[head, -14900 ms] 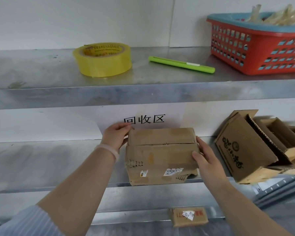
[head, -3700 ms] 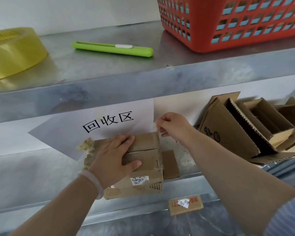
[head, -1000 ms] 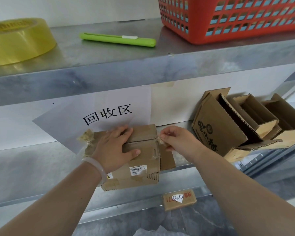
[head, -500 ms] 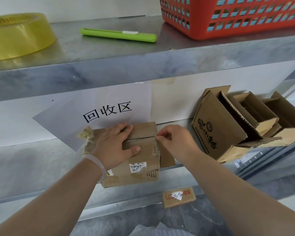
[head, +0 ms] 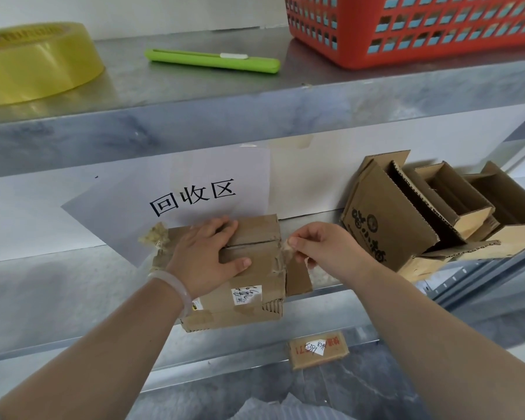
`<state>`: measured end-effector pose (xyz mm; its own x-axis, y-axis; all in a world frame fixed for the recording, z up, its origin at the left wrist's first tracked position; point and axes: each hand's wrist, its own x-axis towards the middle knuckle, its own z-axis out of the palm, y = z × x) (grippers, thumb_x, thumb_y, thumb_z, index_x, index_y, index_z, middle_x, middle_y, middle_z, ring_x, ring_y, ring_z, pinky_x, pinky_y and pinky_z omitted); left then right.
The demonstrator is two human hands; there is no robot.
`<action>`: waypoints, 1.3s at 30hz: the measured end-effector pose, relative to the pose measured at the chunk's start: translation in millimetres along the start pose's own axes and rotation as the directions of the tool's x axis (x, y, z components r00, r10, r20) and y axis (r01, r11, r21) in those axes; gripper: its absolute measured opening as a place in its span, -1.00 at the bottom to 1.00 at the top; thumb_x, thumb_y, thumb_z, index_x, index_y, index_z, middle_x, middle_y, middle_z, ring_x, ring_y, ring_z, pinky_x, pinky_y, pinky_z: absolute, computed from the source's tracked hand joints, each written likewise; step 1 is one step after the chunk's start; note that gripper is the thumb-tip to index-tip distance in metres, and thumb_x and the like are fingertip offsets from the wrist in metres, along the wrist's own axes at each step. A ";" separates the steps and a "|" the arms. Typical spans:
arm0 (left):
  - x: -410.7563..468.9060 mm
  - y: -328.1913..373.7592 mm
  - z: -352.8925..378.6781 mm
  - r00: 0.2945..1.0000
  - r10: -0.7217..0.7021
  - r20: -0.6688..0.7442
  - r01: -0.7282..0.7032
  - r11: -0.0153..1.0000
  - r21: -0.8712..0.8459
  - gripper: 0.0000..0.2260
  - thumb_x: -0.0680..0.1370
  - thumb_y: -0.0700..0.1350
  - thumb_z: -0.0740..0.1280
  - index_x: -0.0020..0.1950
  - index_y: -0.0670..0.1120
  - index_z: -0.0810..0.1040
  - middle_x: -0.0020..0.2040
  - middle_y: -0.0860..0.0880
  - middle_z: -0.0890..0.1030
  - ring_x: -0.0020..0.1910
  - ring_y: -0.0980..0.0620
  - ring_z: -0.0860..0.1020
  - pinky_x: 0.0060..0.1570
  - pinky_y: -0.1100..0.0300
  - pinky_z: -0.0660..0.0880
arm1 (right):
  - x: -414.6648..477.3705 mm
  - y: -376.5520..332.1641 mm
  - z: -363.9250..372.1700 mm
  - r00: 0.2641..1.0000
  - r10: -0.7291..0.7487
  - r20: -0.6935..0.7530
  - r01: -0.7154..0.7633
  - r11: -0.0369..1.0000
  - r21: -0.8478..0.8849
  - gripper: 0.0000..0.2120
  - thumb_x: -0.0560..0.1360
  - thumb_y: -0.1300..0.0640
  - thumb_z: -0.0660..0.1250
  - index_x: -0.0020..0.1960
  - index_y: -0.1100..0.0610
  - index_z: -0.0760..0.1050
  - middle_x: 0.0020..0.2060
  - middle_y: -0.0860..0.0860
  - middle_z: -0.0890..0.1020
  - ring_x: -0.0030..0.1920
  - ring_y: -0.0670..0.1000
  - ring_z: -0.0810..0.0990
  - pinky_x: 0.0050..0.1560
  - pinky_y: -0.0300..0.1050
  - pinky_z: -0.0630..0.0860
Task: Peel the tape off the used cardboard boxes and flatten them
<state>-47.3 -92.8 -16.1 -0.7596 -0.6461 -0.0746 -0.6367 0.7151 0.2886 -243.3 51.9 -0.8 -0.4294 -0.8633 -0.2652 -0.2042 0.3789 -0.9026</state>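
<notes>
A small brown cardboard box (head: 249, 286) lies on the middle metal shelf (head: 58, 292), its front corner hanging over the edge. My left hand (head: 206, 259) presses flat on its top, fingers straight, across the flap seam. At the box's right end my right hand (head: 325, 250) pinches a strip of clear tape (head: 282, 253) that is partly lifted off the cardboard. A crumpled wad of peeled tape (head: 155, 237) clings to the box's left end. One side flap (head: 297, 277) stands loose on the right.
Several opened cardboard boxes (head: 406, 216) lean at the right of the same shelf. The upper shelf carries a yellow tape roll (head: 37, 62), a green utility knife (head: 212, 59) and a red basket (head: 422, 28). A paper sign (head: 191, 195) hangs behind. Another small box (head: 317, 350) lies below.
My right hand has drawn the tape strip slightly away from the box's right end. My left hand has stayed pressed on the box top.
</notes>
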 end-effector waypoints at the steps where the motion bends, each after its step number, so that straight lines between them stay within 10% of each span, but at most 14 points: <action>1: 0.1 0.1 -0.1 1.000 -0.001 0.001 0.001 1.000 -0.003 -0.06 0.24 0.51 -0.06 0.56 0.11 0.12 0.52 0.15 0.12 0.48 0.03 0.10 0.48 0.10 0.02 | 1.1 0.7 3.9 0.997 -0.009 -0.072 0.009 1.000 0.004 -0.96 0.52 0.07 0.41 -0.07 0.01 0.63 -0.27 -0.08 0.68 -0.29 -0.14 0.58 -0.20 -0.30 0.54; 5: 0.7 -0.4 0.4 1.000 0.007 0.004 -0.007 1.000 0.012 -0.07 0.25 0.51 -0.07 0.56 0.11 0.12 0.52 0.15 0.12 0.48 0.03 0.10 0.47 0.10 0.02 | 1.3 3.6 19.0 0.959 -0.136 -0.249 0.076 0.969 -0.236 -0.94 0.45 -0.02 0.48 -0.10 -0.11 0.61 -0.22 -0.18 0.62 -0.19 -0.17 0.57 -0.16 -0.26 0.51; 16: 2.0 -3.4 2.9 1.000 0.021 -0.010 -0.020 1.000 0.024 -0.07 0.26 0.51 -0.07 0.56 0.09 0.12 0.53 0.13 0.12 0.49 0.04 0.08 0.48 0.10 -0.01 | -4.7 7.3 25.1 0.956 -0.279 -0.088 0.202 0.847 -0.492 -0.88 0.58 0.09 0.32 0.03 -0.01 0.63 -0.15 -0.18 0.60 -0.14 -0.19 0.55 -0.15 -0.42 0.42; 27: 1.3 -1.6 1.1 1.000 0.014 -0.003 -0.014 1.000 0.015 -0.06 0.25 0.51 -0.07 0.56 0.09 0.12 0.54 0.13 0.10 0.51 0.03 0.05 0.49 0.09 -0.03 | -7.8 9.6 13.5 1.000 -0.001 -0.026 0.003 0.996 0.092 -0.96 0.52 0.20 0.41 -0.06 0.08 0.61 -0.25 -0.05 0.68 -0.25 -0.11 0.65 -0.08 -0.11 0.65; 33: 2.2 -3.2 2.8 1.000 0.012 -0.007 -0.012 1.000 0.015 -0.06 0.25 0.51 -0.06 0.56 0.10 0.12 0.54 0.14 0.10 0.51 0.04 0.05 0.48 0.10 -0.02 | -14.3 11.4 20.6 0.971 -0.191 -0.146 0.126 0.921 -0.368 -0.90 0.52 -0.04 0.39 -0.07 -0.04 0.64 -0.25 -0.14 0.64 -0.20 -0.14 0.60 -0.13 -0.23 0.58; 39: 2.0 -3.0 2.7 1.000 0.016 -0.007 -0.015 1.000 0.014 -0.06 0.25 0.51 -0.06 0.56 0.10 0.12 0.54 0.14 0.11 0.51 0.05 0.05 0.47 0.11 -0.03 | -20.3 8.3 26.5 0.963 -0.257 -0.080 0.201 0.884 -0.423 -0.96 0.50 0.01 0.42 -0.07 -0.07 0.57 -0.25 -0.23 0.53 -0.21 -0.27 0.52 -0.26 -0.48 0.40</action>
<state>-47.3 -95.5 -19.7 -0.7684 -0.6369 -0.0630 -0.6266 0.7286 0.2765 -212.9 63.7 -12.0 -0.4311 -0.9023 0.0035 -0.6386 0.3023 -0.7077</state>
